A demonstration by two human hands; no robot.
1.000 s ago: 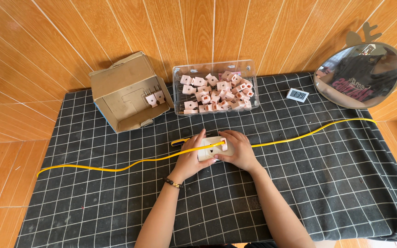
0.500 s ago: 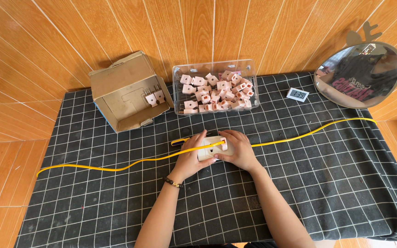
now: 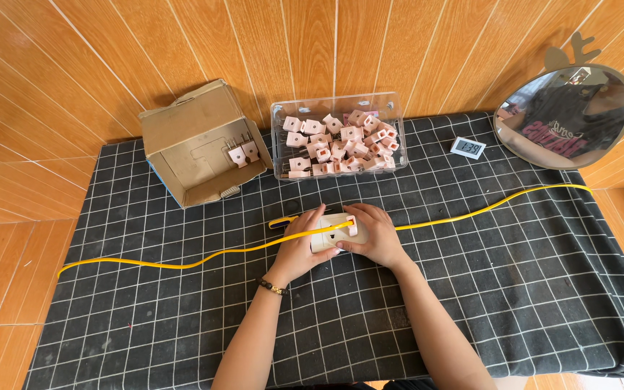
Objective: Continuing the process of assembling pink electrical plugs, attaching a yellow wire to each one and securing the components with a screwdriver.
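My left hand (image 3: 299,249) and my right hand (image 3: 374,235) meet at the middle of the black checked cloth (image 3: 182,310). Both press on a small cream block (image 3: 332,232) lying on the cloth. A small pink clip (image 3: 352,228) sits on the block's right end, under my right fingertips. A long yellow cable (image 3: 204,257) runs across the cloth from left to right and passes over the block between my hands. A dark pen-like tool (image 3: 278,223) pokes out just left of the block.
A clear plastic tub (image 3: 339,135) of several pink clips stands at the back. An open cardboard box (image 3: 200,144) lies on its side at the back left. A small white digital clock (image 3: 467,148) and a round mirror (image 3: 568,115) sit at the back right.
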